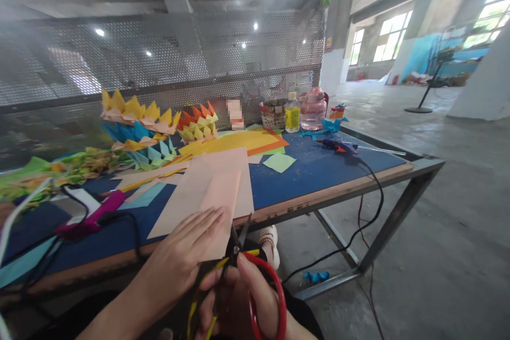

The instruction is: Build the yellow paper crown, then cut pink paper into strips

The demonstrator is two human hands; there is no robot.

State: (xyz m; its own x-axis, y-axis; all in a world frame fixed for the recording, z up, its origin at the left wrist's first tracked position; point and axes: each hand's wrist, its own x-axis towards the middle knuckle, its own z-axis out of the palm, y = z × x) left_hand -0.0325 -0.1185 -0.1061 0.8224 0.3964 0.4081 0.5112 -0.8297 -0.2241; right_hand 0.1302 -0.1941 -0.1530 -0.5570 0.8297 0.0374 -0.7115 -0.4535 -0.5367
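My left hand [187, 255] lies with its fingers pressed together on a folded strip of pale pink paper [221, 199], pinching its near end at the table's front edge. My right hand [239, 300] is closed through the handles of scissors [243, 271] with one red and one yellow loop. Their black blades are open at the right edge of the pink strip. Under the strip lies a larger pink sheet [199, 186] on the blue tabletop [319, 170].
Folded paper crowns [139, 117] in yellow, blue and orange stand at the back left. Orange and yellow sheets [247, 142], a green square [279, 162], a glue gun [337, 146] with its cable, a pink glue gun [90, 218], bottles [306, 111] and a mesh screen [159, 64] are about.
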